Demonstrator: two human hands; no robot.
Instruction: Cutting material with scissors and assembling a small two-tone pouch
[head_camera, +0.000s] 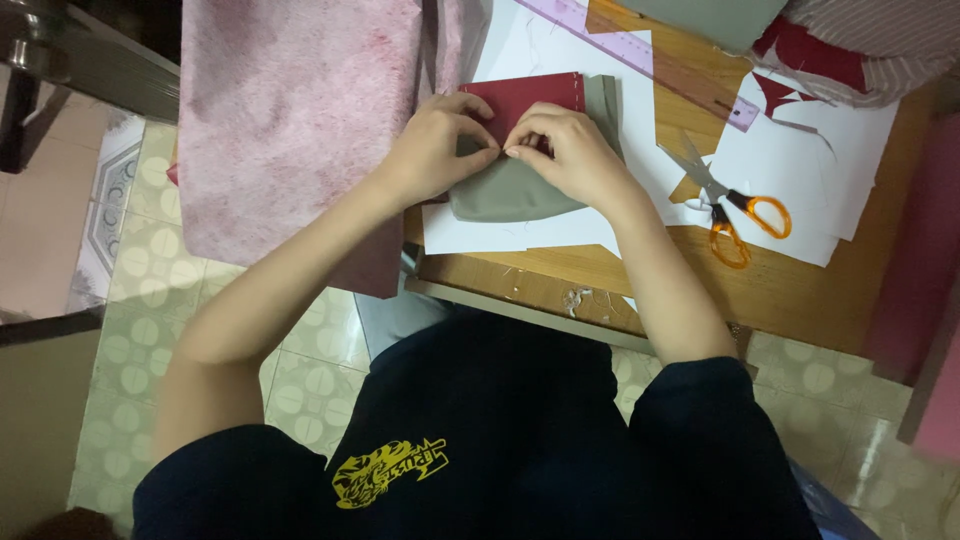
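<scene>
A grey-green fabric piece lies on white paper at the table's near edge, with a dark red fabric piece laid over its far part. My left hand and my right hand rest on the two pieces, fingertips pinched together where the red edge meets the grey-green cloth. Both hands grip the layered fabric there. A row of small pins or stitches runs along the red piece's right edge.
Orange-handled scissors lie on white paper sheets to the right. A purple ruler runs diagonally at the back. Mottled pink fabric hangs off the wooden table on the left. Red scraps lie at the back right.
</scene>
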